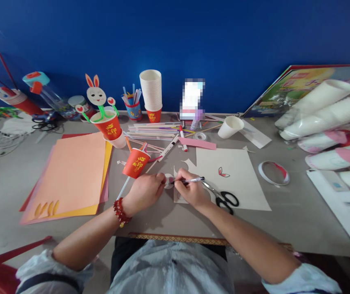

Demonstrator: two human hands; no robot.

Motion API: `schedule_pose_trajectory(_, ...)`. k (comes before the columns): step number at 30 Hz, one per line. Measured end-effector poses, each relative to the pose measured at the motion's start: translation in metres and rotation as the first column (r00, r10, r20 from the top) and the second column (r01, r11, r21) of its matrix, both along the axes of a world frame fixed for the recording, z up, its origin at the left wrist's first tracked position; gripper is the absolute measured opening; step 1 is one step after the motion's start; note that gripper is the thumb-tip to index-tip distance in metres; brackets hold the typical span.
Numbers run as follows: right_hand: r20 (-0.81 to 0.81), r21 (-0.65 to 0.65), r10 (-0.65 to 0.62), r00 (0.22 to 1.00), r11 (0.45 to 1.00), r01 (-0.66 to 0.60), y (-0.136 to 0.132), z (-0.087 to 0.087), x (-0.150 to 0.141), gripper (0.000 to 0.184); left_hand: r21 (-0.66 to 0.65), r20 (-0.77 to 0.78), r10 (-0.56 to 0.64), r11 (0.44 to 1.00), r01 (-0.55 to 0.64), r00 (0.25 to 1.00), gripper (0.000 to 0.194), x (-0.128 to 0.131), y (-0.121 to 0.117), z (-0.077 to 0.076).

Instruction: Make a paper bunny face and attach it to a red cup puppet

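Pen [193, 180] set to a small white paper disc [168, 182]

Clock bearings run from the disc, which sits between the two hands. From 9 o'clock the left hand [146, 190] pinches its edge, fingers drawn close; from 3 the right hand [191, 190] grips the slim pen, tip at or very near the paper. Fingers hide much of the disc, so its markings are hard to make out. It should prove light, thin and easily creased: best held by the rim, clear of any ink.

Between 3 and 4 lie black-handled steel scissors [220, 193], partly over a flat, matte white sheet [245, 175]. At 10 stands a smooth red paper cup [135, 164] holding straws; farther, between 10 and 11, a flat paper rabbit [96, 96] tops a green stem. Near 12 rises a column of nested paper cups [150, 90].
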State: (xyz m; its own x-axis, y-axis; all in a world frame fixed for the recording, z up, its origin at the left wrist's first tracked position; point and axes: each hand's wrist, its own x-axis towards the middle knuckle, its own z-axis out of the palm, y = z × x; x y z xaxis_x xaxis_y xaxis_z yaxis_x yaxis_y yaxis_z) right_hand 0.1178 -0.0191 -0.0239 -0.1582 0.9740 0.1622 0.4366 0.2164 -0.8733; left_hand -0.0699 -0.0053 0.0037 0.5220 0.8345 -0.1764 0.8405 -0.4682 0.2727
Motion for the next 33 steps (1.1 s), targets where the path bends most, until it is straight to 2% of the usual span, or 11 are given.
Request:
schedule_pose_trajectory(11, -0.031, 0.015, -0.006, 0.999, 1.000, 0.006, 0.000, -0.002, 0.000, 0.014, 0.001, 0.006, 0.004, 1.000, -0.004, 1.000, 0.021, 0.001, 0.000, 0.000)
schedule_pose_trajectory(16, -0.181, -0.033, -0.046, 0.982, 0.999, 0.040, -0.001, -0.006, 0.003, 0.014, -0.027, 0.005, 0.012, 1.000, -0.012, 1.000, 0.023, 0.002, 0.000, 0.004)
schedule_pose_trajectory(23, -0.419, -0.093, -0.089, 0.904, 0.994, 0.054, -0.003, -0.013, 0.007, 0.008, -0.041, 0.065, 0.008, 0.999, -0.006, 0.998, 0.024, -0.001, 0.002, 0.002)
schedule_pose_trajectory(26, -0.516, -0.083, -0.093, 0.851, 0.995, 0.058, -0.004, -0.014, 0.007, 0.006, -0.030, 0.142, 0.029, 0.999, -0.025, 0.989, 0.024, -0.003, 0.003, -0.002)
schedule_pose_trajectory(29, -0.583, -0.084, -0.108, 0.805, 0.994, 0.073, -0.004, -0.012, 0.008, 0.013, -0.015, 0.300, 0.088, 0.996, -0.088, 0.950, 0.018, -0.006, 0.004, -0.006)
schedule_pose_trajectory(33, -0.585, -0.035, -0.123, 0.802, 0.991, 0.126, -0.003, -0.005, 0.012, 0.014, -0.089, 0.583, 0.191, 0.981, -0.171, 0.790, 0.014, -0.007, 0.004, -0.006)
